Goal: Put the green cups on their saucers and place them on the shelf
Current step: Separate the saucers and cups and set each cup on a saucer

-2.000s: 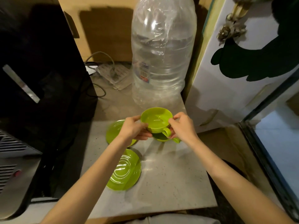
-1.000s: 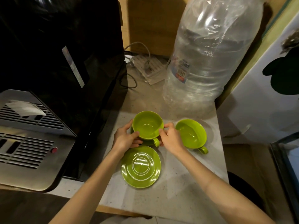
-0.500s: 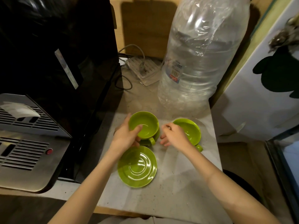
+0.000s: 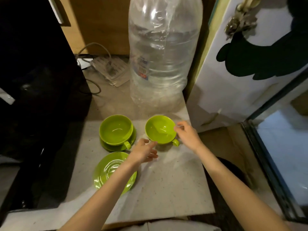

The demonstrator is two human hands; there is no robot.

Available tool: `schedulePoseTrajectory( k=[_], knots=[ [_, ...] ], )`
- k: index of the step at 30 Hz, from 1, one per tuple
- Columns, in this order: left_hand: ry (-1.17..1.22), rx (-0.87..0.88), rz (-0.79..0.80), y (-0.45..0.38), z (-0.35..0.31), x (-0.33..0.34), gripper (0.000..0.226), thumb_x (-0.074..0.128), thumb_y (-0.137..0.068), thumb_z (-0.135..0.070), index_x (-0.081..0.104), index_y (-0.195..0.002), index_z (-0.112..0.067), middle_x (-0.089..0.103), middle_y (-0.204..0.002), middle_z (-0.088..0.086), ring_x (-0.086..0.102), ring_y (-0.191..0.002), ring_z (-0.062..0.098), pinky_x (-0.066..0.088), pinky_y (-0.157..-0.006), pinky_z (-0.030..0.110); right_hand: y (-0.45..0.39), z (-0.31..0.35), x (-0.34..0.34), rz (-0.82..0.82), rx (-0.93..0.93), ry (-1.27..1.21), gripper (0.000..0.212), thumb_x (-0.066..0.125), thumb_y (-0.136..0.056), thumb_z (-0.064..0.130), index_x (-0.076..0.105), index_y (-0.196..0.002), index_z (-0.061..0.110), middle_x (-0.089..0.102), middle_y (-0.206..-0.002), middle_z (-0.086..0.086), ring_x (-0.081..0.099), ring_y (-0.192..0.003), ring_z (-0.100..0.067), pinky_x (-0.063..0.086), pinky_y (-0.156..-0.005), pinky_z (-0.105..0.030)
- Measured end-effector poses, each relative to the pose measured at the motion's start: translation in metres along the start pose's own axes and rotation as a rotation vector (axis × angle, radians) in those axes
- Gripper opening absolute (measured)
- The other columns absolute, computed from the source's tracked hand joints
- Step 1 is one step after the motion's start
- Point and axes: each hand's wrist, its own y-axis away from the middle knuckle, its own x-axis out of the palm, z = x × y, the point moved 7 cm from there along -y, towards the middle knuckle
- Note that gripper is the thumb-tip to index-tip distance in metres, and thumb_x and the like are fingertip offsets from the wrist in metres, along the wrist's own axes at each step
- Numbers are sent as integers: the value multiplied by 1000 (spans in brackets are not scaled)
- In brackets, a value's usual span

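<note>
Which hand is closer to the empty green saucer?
Left. The left hand hovers just beside the empty green saucer, its forearm crossing it; the right hand is farther, past the green cup.

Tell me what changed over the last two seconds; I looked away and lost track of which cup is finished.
The left cup was set down on its saucer and let go. Both hands went to the right cup: the left hand touches its near rim, the right hand its far side. The empty saucer and water bottle stayed where they were.
</note>
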Motion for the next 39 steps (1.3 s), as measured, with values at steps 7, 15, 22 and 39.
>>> schedulePoseTrajectory(
  k=[7,15,22,39],
  knots=[
    [209,92,-92,-22,0,0,40,42,-91,-6,36,-131,-1,55,-78,15,57,-60,21,49,-44,16,-1,-21,21,43,76,-211,5,55,-87,17,52,-92,18,59,-95,-11,59,-85,-25,52,-52,-26],
    [256,118,-99,-17,1,-6,38,45,-89,-3,44,-126,5,59,-100,23,63,-72,20,55,-58,17,9,-20,18,18,60,-256,8,58,-84,17,53,-80,22,63,-92,-9,63,-95,-31,51,-83,-41],
    [357,240,-133,23,-18,-33,33,49,-88,-4,50,-120,3,65,-90,21,70,-56,11,57,-69,23,32,20,16,38,-86,-315,12,59,-83,21,55,-94,17,64,-91,-7,64,-89,-27,53,-81,-45],
    [504,232,-331,122,76,-113,31,53,-86,-6,57,-116,-8,76,-67,-1,72,-65,12,58,-63,20,103,49,121,299,-202,-213,8,58,-85,23,54,-83,30,67,-90,-5,66,-90,-28,51,-88,-52]
  ],
)
